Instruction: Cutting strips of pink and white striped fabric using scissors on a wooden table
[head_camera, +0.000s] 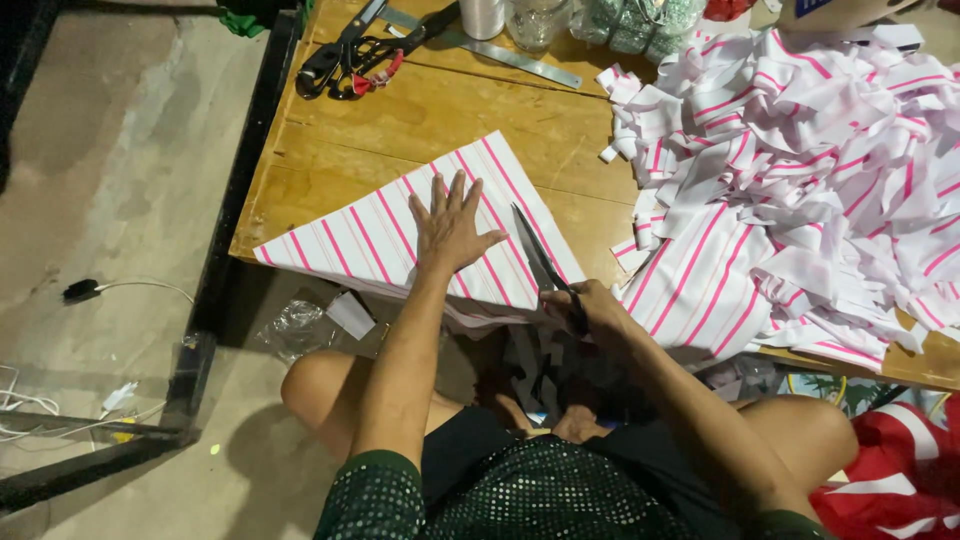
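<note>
Our left hand (452, 225) lies flat, grip released, on striped fabric (370, 235); right hand (590, 310) grips scissors (540, 262) beside it, wooden worktop (450, 120) under, concrete floor (110, 170) below.

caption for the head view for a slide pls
Left hand flat on striped fabric; right hand cuts it with scissors.
</note>
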